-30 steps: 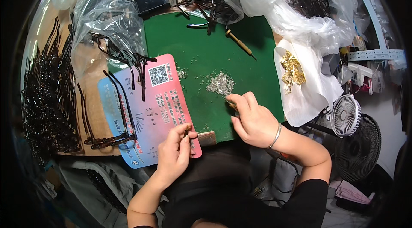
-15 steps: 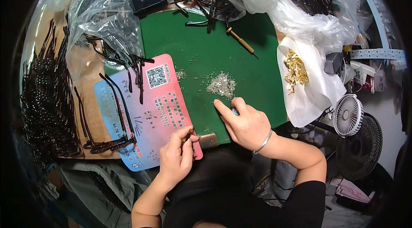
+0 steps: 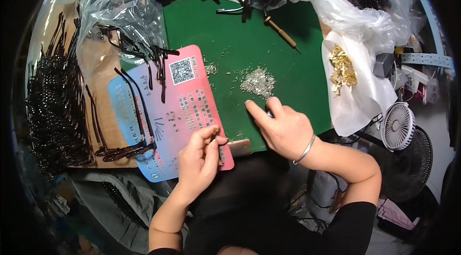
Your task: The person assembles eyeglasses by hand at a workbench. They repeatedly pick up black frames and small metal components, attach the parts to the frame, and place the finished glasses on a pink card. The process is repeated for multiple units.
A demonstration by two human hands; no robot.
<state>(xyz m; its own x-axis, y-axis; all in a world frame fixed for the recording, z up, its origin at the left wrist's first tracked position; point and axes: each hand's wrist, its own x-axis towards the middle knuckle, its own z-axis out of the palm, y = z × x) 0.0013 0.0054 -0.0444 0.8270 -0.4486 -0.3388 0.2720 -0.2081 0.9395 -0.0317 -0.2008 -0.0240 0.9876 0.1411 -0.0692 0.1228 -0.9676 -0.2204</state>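
Observation:
My left hand [image 3: 198, 160] is closed in a pinch over the lower right edge of a pink-and-blue printed card [image 3: 168, 106]. A small gold-coloured piece [image 3: 214, 131] shows at its fingertips. On the green mat [image 3: 201, 19], my right hand [image 3: 290, 132] has its index finger stretched out just below a heap of tiny silver screw-like bits [image 3: 258, 82]. Its other fingers curl round something with a small bluish part showing; the rest is hidden. A textured metallic strip [image 3: 239, 147] lies at the mat's near edge, between the hands.
Dark glasses temples [image 3: 137, 106] lie on the card, with a large bundle [image 3: 55, 111] at the left. A wooden-handled pointed tool [image 3: 281, 31] lies on the mat. Gold pieces [image 3: 342, 70] rest on a white sheet [image 3: 357, 115]. A white fan [image 3: 398, 126] stands at the right.
The whole view has shifted, so the table appears higher and further right. My left fingertips sit slightly further left over the card. My right hand stays by the silver heap.

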